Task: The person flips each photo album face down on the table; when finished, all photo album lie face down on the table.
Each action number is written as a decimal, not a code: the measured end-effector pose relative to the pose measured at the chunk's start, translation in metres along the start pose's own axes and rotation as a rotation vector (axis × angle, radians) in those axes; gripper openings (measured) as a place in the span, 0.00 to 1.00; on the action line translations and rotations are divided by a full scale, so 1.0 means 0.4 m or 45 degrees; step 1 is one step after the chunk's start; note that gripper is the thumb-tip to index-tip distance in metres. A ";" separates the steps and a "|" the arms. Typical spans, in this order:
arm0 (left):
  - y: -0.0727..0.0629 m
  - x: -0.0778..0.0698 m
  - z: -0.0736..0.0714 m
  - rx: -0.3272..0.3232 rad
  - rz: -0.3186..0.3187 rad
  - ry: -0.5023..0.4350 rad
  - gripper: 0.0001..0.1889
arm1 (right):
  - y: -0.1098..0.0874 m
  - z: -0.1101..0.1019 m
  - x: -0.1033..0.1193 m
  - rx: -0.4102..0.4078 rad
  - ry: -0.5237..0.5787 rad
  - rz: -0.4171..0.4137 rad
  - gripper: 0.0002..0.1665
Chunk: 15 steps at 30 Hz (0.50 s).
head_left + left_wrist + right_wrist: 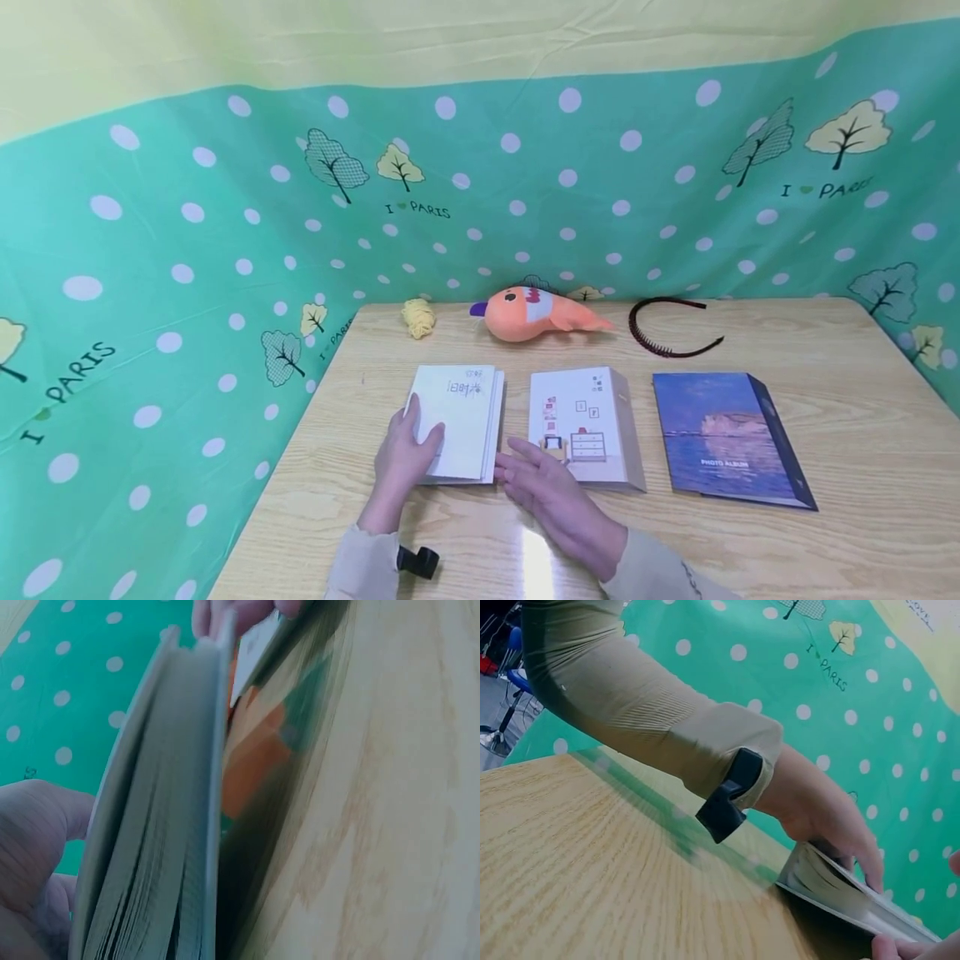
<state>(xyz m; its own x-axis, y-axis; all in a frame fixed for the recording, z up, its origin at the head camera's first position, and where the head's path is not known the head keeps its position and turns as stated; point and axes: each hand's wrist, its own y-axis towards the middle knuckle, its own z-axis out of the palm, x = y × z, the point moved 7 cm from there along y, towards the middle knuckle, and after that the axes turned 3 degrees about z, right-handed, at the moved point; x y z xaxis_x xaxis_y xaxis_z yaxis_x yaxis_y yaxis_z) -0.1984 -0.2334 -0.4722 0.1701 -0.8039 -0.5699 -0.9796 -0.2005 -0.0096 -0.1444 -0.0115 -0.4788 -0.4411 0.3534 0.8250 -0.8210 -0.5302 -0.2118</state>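
Observation:
A white book (459, 429) with dark handwritten-style lettering lies at the left of a row on the table. Gripping it by its left side is my left hand (407, 450), thumb on the cover. In the left wrist view the page edges (150, 847) show between two stiff covers. The right wrist view has the book (832, 889) slightly lifted off the table along one side. My right hand (555, 500) is at the book's lower right edge, fingers extended and fingertips right at it. Beside it stands a white illustrated album (581, 417).
A blue photo album (723, 442) lies to the right. Along the back are a yellow yarn bundle (418, 318), an orange plush toy (528, 315) with a purple beak and a dark headband (660, 346). A green dotted curtain (480, 183) borders the table (862, 400).

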 end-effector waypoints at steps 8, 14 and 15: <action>-0.023 -0.024 0.008 0.000 0.065 -0.004 0.42 | -0.008 0.001 0.024 0.026 0.013 -0.038 0.43; -0.040 -0.050 0.019 0.020 0.155 -0.003 0.43 | -0.016 -0.005 0.037 -0.005 0.014 -0.049 0.43; -0.043 -0.054 0.021 0.018 0.173 0.001 0.43 | -0.017 -0.007 0.038 -0.014 0.015 -0.049 0.43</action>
<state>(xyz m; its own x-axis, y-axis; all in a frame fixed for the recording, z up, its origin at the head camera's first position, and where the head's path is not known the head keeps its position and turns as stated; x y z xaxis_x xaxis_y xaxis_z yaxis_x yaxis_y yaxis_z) -0.1859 -0.2077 -0.4665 0.0362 -0.8237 -0.5659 -0.9951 -0.0821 0.0559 -0.1467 -0.0004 -0.4662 -0.4131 0.3823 0.8266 -0.8414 -0.5074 -0.1858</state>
